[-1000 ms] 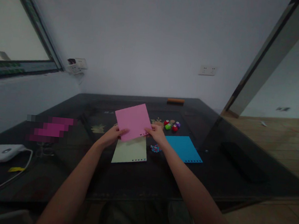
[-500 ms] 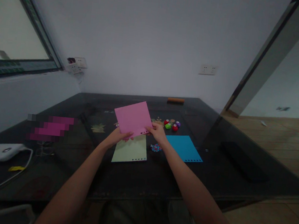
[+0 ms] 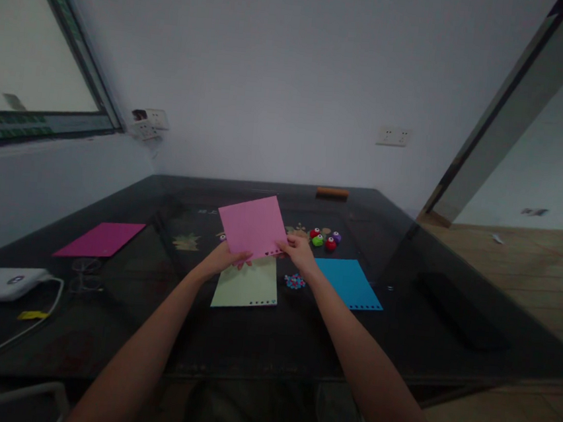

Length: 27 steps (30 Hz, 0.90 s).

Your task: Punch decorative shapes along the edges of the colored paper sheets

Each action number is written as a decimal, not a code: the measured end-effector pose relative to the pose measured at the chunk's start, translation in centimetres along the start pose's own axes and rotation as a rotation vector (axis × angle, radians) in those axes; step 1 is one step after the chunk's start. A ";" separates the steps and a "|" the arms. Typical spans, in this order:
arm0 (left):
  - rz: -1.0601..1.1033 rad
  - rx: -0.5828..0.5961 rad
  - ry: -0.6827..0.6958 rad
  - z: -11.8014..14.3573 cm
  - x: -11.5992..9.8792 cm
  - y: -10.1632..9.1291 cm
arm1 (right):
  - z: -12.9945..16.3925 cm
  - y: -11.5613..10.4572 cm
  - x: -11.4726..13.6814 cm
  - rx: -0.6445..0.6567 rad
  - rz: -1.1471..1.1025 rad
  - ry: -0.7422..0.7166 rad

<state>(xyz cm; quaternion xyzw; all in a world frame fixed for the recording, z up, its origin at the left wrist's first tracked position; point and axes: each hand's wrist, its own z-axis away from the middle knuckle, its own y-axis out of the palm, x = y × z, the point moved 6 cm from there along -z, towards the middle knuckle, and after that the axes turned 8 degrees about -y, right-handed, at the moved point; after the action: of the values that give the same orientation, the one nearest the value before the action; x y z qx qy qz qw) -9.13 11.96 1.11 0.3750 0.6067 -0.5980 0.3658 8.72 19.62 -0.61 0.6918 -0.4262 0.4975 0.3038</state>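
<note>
Head view: both hands hold a pink sheet (image 3: 253,225) tilted up above the dark glass table (image 3: 259,341). Left hand (image 3: 224,258) pinches its lower left corner, fingers closed on the paper; right hand (image 3: 300,249) grips the lower right edge w/ punched holes, fingers closed too. Under it lies a pale green sheet (image 3: 245,287), a blue sheet (image 3: 349,282) to the right, small punches (image 3: 323,239) behind. Magenta sheet (image 3: 100,239) far left. No readable writing; red mark top left too blurred.
</note>
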 end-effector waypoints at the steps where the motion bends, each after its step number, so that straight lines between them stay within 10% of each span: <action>1: -0.001 -0.003 0.006 0.0 0.0 -0.1 | 0.1 0.0 0.0 0.011 -0.009 0.007; 12: 0.171 -0.267 0.008 0.2 0.5 -2.7 | -1.6 -0.8 -1.6 -0.065 0.476 0.032; 27: 0.239 -0.258 -0.020 0.0 0.4 -1.8 | -2.9 2.6 -1.9 0.033 1.089 0.054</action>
<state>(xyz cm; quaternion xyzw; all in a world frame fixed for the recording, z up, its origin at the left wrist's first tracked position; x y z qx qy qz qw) -10.94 11.97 1.57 0.3884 0.6257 -0.4711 0.4855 4.89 21.49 -1.53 0.3625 -0.7070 0.6072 0.0022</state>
